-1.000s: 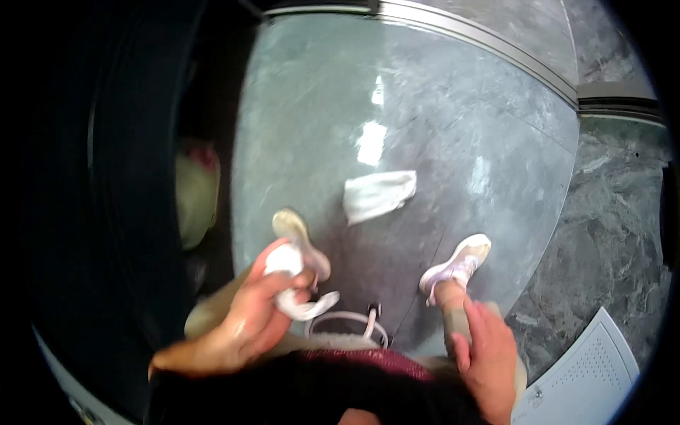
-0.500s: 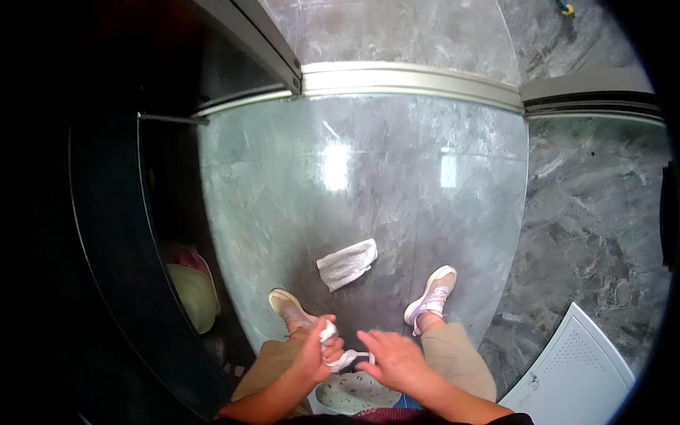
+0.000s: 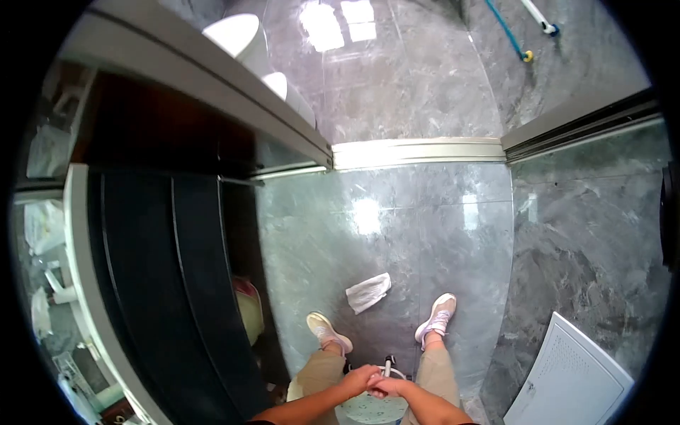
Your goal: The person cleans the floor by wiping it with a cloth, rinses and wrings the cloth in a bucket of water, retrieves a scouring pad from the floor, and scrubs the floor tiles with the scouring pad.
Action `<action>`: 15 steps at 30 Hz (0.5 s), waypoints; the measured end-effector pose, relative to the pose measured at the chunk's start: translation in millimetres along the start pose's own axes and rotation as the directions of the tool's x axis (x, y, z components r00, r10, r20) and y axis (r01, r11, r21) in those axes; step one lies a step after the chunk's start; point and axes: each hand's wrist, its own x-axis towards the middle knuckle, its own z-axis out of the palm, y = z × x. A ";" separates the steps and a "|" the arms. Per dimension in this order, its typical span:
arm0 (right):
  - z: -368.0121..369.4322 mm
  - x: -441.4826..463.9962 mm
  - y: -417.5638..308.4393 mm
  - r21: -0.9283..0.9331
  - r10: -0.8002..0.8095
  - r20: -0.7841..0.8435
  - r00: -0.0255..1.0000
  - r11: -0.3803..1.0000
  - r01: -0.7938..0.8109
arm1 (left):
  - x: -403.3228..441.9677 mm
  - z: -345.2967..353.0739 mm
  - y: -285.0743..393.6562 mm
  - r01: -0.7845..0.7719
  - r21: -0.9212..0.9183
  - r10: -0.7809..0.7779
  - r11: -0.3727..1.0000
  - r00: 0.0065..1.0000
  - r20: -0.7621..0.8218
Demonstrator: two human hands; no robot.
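Note:
My left hand [image 3: 363,380] and my right hand [image 3: 386,387] meet in front of my body, fingers closed against each other. Whether anything is between them is hidden. Below them shows a pale speckled round surface [image 3: 370,409], between my knees. Just beyond the hands, a white bar with a black end [image 3: 389,364] sticks out, beside a curved white rim. A folded white cloth [image 3: 368,292] lies on the floor ahead of my shoes, apart from both hands.
Dark drawer fronts [image 3: 195,283] line the left, under a cluttered counter [image 3: 53,297]. Ahead runs a pale sliding-door track [image 3: 418,151]. White rounded fixtures [image 3: 237,35] stand beyond it. A white perforated panel [image 3: 570,379] is at right; blue and white poles [image 3: 508,32] lie upper right.
My hands were apart, with something white at the left hand; now they are together and the white thing is out of sight. The view has tilted up, showing more beyond the track.

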 end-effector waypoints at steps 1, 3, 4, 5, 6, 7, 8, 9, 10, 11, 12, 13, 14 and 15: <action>19.1 -11.4 0.5 0.046 -0.042 -0.033 0.999 0.998 0.044 | -7.9 -11.1 9.3 0.020 -0.028 -0.019 0.999 0.999 0.043; 75.9 -70.6 -35.2 0.112 -0.155 -0.123 0.980 0.979 0.169 | -17.8 -38.6 20.7 0.131 -0.173 -0.112 0.976 0.987 0.117; 87.1 -94.6 -49.8 0.105 -0.178 -0.139 0.974 0.976 0.193 | -15.8 -62.7 26.4 0.163 -0.131 -0.151 0.978 0.984 0.093; 95.9 -121.2 -64.1 0.110 -0.282 -0.397 0.873 0.930 0.351 | -11.8 -92.0 40.6 0.190 -0.091 -0.185 0.977 0.981 0.062; 104.1 -146.0 -74.8 0.071 -0.351 -0.626 0.696 0.864 0.499 | -25.3 -125.1 80.0 0.325 -0.458 -0.352 0.828 0.936 0.028; 95.1 -165.7 -72.2 0.052 -0.391 -0.749 0.534 0.770 0.636 | -30.2 -138.5 32.9 0.226 -0.377 -0.297 0.898 0.944 -0.143; 84.7 -190.2 -72.7 0.029 -0.344 -0.846 0.406 0.732 0.681 | -49.4 -160.8 35.4 0.237 -0.365 -0.357 0.900 0.883 -0.304; 70.8 -218.2 -65.2 -0.015 -0.360 -0.877 0.320 0.685 0.729 | -75.0 -182.9 87.3 0.270 -0.486 -0.478 0.831 0.793 -0.378; 66.4 -254.6 -59.6 -0.032 -0.327 -0.904 0.276 0.695 0.718 | -106.6 -189.1 62.5 0.193 -0.537 -0.462 0.821 0.777 -0.427; 68.5 -290.7 -55.7 0.000 -0.270 -0.927 0.261 0.696 0.718 | -143.3 -197.2 129.0 0.290 -0.565 -0.573 0.773 0.702 -0.423; 73.0 -326.1 -53.0 -0.022 -0.287 -0.926 0.247 0.692 0.721 | -186.1 -187.9 5.1 0.366 -0.523 -0.572 0.769 0.759 -0.310; 80.6 -359.8 -45.3 -0.020 -0.262 -0.933 0.246 0.722 0.692 | -223.0 -175.6 -2.9 0.356 -0.534 -0.569 0.767 0.762 -0.310; 85.7 -390.8 -32.3 -0.013 -0.231 -0.940 0.250 0.758 0.653 | -258.7 -151.4 -2.1 0.601 -0.520 -0.787 0.607 0.546 -0.288; 86.2 -417.7 -17.3 -0.017 -0.225 -0.941 0.253 0.777 0.629 | -296.8 -124.4 -18.2 0.766 -0.530 -0.930 0.365 0.278 -0.239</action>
